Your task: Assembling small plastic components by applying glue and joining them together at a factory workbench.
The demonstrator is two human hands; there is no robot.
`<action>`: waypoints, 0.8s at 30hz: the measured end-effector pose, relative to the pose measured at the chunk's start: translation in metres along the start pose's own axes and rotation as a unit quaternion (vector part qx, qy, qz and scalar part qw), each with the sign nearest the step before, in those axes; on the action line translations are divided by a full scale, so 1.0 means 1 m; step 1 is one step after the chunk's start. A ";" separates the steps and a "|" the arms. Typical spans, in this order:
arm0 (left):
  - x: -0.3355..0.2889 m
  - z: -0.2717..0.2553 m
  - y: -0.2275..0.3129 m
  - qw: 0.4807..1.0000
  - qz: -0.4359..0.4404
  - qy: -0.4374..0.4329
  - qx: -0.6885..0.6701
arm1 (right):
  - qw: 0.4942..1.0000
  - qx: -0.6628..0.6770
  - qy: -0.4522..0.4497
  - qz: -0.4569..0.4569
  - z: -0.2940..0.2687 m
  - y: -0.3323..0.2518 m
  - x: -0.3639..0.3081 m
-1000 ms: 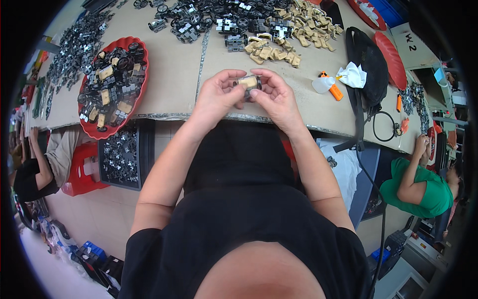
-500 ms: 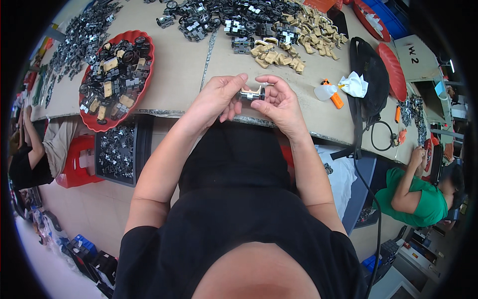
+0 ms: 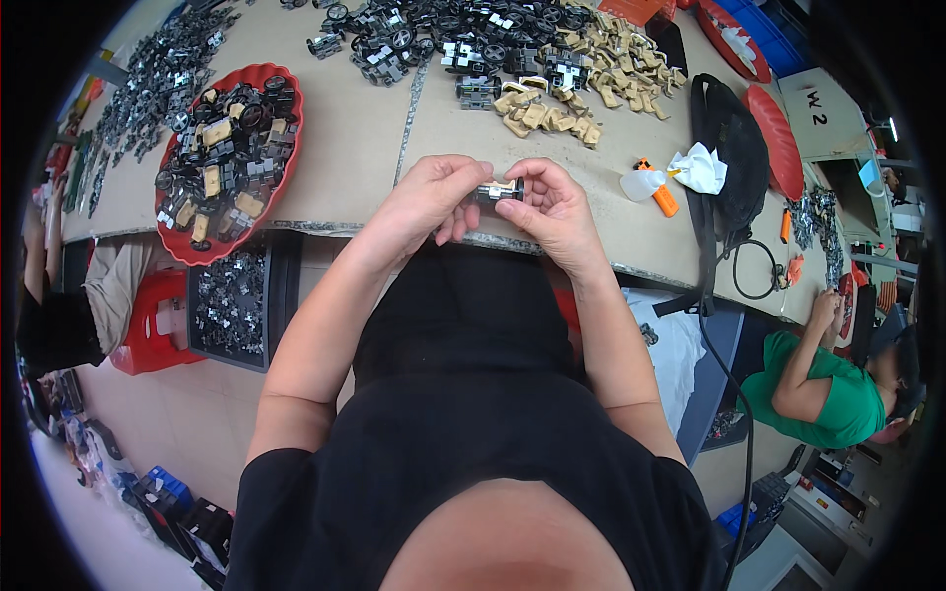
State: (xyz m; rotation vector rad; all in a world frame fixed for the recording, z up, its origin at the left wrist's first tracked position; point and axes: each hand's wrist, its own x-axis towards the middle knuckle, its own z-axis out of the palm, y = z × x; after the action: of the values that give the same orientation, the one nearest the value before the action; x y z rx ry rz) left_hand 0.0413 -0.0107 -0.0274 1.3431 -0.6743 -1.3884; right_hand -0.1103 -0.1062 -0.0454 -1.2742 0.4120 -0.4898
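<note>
Over the table's front edge, my left hand [image 3: 434, 192] and my right hand [image 3: 560, 207] hold a small toy-car chassis [image 3: 500, 194] between them. It is dark and silvery, with a black wheel at the right end and a tan piece along its upper side. My left thumb and fingers pinch its left end, partly hiding it. Around the wheel end, my right thumb and forefinger are closed. Farther back lie a heap of black wheeled chassis [image 3: 399, 41] and a heap of tan plastic parts [image 3: 636, 64].
A red scalloped tray [image 3: 183, 246] of chassis and tan parts overhangs the table edge at left, above a dark crate [image 3: 281, 325]. At right are a white bottle [image 3: 641, 184], an orange tool [image 3: 666, 203], crumpled tissue [image 3: 701, 167] and a black bag [image 3: 734, 148]. A person in green [image 3: 823, 394] works farther right.
The chassis has turned slightly in my fingers and my right forefinger has come down closer onto its wheel end. At far left, another person has shifted.
</note>
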 end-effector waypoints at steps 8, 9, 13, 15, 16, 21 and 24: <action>0.000 0.010 -0.015 0.989 0.124 0.064 -0.044 | 0.998 0.023 0.051 0.005 0.005 -0.003 0.005; 0.000 0.011 -0.016 0.987 0.134 0.073 -0.041 | 0.998 0.011 0.058 0.007 0.005 0.000 0.006; 0.004 0.012 -0.022 0.987 0.144 0.074 0.001 | 0.995 -0.038 0.086 0.015 0.006 0.009 0.008; 0.003 0.013 -0.021 0.987 0.141 0.077 0.006 | 0.995 -0.049 0.085 0.007 0.006 0.008 0.008; 0.003 0.013 -0.021 0.987 0.139 0.080 0.011 | 0.995 -0.054 0.085 0.003 0.007 0.009 0.007; 0.005 0.013 -0.024 0.987 0.137 0.085 0.017 | 0.995 -0.064 0.074 0.013 0.006 0.011 0.008; 0.005 0.015 -0.026 0.981 0.163 0.099 0.035 | 0.994 -0.059 0.093 -0.009 0.010 0.010 0.009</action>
State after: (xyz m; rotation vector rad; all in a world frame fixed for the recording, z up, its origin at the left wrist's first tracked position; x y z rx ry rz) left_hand 0.0209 -0.0117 -0.0499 1.3365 -0.7753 -0.9624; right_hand -0.0961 -0.1010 -0.0526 -1.3509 0.5941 -0.6090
